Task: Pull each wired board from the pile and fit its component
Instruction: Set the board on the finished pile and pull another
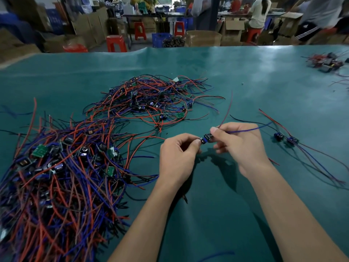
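Observation:
A small wired board [207, 138] is held between both hands above the green table mat [264, 87]. My left hand [176, 157] pinches its left end with thumb and fingertips. My right hand [243, 146] grips its right end, and the board's blue and red wires trail up and to the right from that hand. A big pile of wired boards [62, 167] with red, blue and black wires lies at the left. A second tangled pile [156, 99] sits further back at the centre. Two wired boards [286, 138] lie apart on the right.
Another small heap of parts [326, 61] rests at the far right of the table. Beyond the table's far edge stand red stools [116, 43], cardboard boxes, blue crates and several people at other benches.

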Motion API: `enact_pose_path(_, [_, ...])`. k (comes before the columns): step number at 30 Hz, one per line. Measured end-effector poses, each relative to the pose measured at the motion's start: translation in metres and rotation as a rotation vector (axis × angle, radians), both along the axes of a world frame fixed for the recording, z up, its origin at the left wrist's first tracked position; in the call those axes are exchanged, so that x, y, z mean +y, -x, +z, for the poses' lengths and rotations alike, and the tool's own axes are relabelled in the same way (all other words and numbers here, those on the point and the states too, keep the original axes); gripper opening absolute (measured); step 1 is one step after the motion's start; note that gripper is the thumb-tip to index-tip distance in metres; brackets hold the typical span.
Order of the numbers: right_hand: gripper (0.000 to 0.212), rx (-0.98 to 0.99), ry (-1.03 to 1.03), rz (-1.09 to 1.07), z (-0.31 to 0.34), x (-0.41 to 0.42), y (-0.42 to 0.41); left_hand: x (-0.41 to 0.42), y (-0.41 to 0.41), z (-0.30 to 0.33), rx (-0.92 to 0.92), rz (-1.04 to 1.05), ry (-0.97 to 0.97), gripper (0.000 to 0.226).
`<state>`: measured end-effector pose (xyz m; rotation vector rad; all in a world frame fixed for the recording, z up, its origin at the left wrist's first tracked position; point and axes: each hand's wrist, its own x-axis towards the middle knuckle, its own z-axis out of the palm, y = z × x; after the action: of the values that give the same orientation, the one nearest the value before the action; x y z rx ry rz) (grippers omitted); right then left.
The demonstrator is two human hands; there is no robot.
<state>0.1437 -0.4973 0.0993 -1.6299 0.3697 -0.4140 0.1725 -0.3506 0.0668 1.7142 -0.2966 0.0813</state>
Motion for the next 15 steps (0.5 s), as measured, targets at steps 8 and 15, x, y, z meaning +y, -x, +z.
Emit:
enact_pose_path(8, [0.017,-0.184,-0.297,-0.217,0.008,-0.032,0.003,-0.001,0.002,0.002,0.044,-0.023,-0.009,0.022])
enact_pose_path(15, [0.012,-0.216,-0.611,-0.451,0.012,-0.035,0.004,0.000,-0.003,0.000,0.124,0.142,0.184,0.018])
